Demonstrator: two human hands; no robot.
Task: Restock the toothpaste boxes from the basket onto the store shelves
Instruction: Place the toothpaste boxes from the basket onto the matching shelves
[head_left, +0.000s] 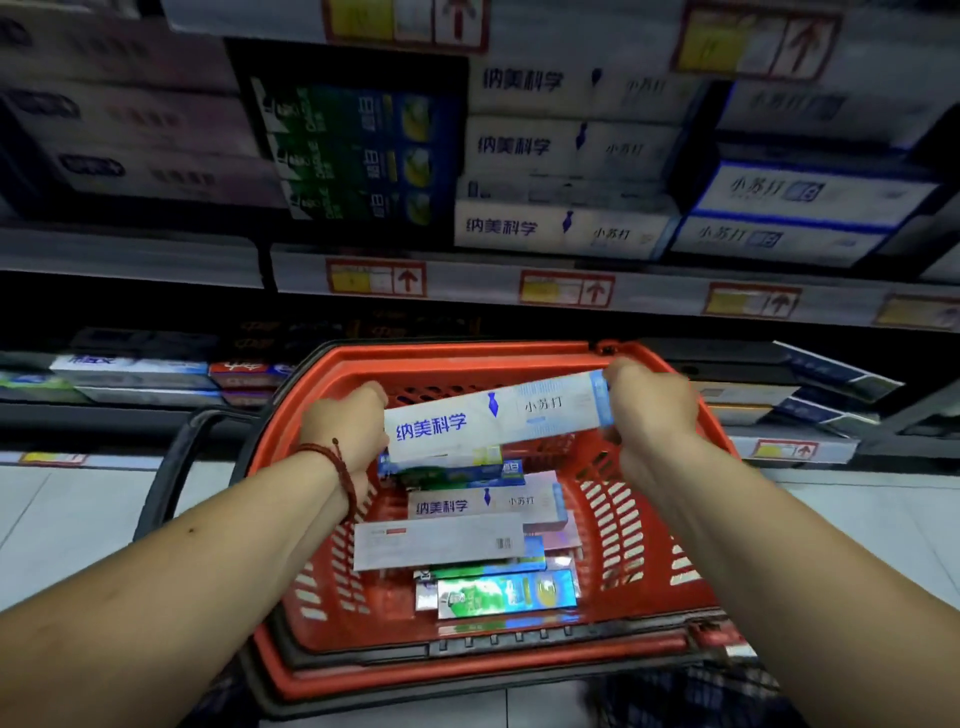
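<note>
A white toothpaste box with blue lettering (488, 418) hangs lengthwise above the red basket (644, 525). My left hand (345, 423) grips its left end and my right hand (649, 402) grips its right end. Below it in the basket lie several more boxes: a matching white box (483, 503), a plain white box (436, 543), and a green and blue box (506, 592). On the shelf above, matching white boxes (561, 228) are stacked beside dark green boxes (358, 156).
The shelf edge (467, 283) with red-framed price tags runs across just above the basket. A lower shelf (140, 374) holds more boxes at the left and right. The basket's black handle (171, 467) hangs down at the left. White tiled floor lies below.
</note>
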